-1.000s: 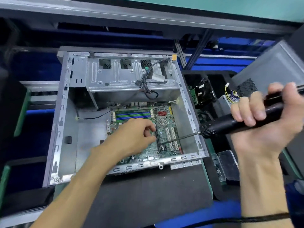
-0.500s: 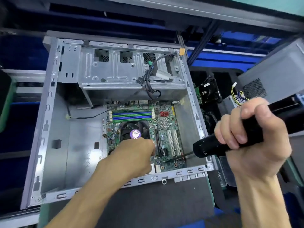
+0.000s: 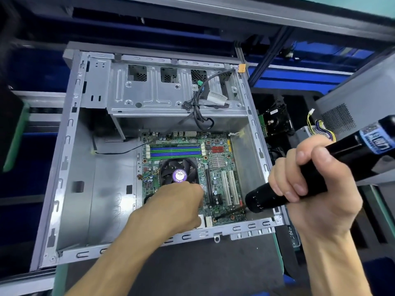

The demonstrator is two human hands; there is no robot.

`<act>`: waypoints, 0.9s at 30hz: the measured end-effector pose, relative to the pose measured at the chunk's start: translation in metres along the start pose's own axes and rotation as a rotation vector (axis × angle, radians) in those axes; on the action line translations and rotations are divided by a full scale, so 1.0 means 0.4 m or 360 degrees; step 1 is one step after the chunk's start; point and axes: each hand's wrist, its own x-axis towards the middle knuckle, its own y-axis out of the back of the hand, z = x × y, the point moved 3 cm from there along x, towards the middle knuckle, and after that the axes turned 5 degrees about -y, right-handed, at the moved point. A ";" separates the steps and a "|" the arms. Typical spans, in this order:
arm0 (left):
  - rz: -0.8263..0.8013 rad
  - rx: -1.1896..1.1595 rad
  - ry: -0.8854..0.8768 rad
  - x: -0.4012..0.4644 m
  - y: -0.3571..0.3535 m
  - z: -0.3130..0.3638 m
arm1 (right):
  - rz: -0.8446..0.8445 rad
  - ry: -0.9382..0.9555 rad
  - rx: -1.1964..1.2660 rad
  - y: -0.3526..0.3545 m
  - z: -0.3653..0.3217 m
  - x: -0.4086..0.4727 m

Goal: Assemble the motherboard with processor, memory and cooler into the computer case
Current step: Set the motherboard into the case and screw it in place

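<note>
Motherboard [image 3: 215, 180] flat in case [image 3: 70, 167]. My right hand [image 3: 316, 189] grips screwdriver [image 3: 303, 180], bit slanting down-left to board's near edge. Left hand [image 3: 179, 206] nearer, fingers curled on board; grasp unclear.

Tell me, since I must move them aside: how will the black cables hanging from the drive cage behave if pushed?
The black cables probably flop and bend easily: they droop in loose loops from the drive cage. They look light, being thin. They may spring back, since the bundle seems tied at its upper end.
</note>
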 end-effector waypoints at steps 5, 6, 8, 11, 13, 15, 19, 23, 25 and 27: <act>0.0016 -0.0005 -0.0002 0.001 -0.003 -0.002 | 0.0032 0.0012 0.0023 0.006 0.012 -0.003; 0.0019 -0.0008 -0.0005 0.001 -0.003 -0.001 | 0.0043 0.0009 0.0035 0.006 0.015 -0.002; 0.0010 -0.0012 -0.0010 0.001 -0.003 0.000 | 0.0050 0.0004 0.0038 0.005 0.019 -0.001; 0.0009 -0.0004 -0.0010 0.000 -0.001 0.000 | 0.0049 -0.0009 0.0050 0.003 0.024 0.004; 0.0017 0.0011 -0.0009 0.000 0.000 0.001 | 0.0046 -0.0023 0.0049 0.004 0.024 0.007; 0.0020 0.0027 -0.0006 -0.001 -0.001 0.000 | 0.0017 -0.0034 0.0041 0.000 0.025 0.010; 0.0035 0.0030 -0.0010 0.000 -0.002 0.000 | -0.0011 -0.0050 0.0029 -0.005 0.026 0.012; 0.0026 0.0004 0.0001 0.001 -0.003 0.000 | -0.0034 -0.0072 0.0028 -0.011 0.026 0.014; 0.0025 0.0002 0.0003 0.001 -0.002 0.000 | -0.0044 -0.0085 0.0018 -0.013 0.027 0.016; 0.0020 -0.0005 0.0005 0.001 -0.002 0.001 | -0.0054 -0.0092 0.0015 -0.015 0.028 0.017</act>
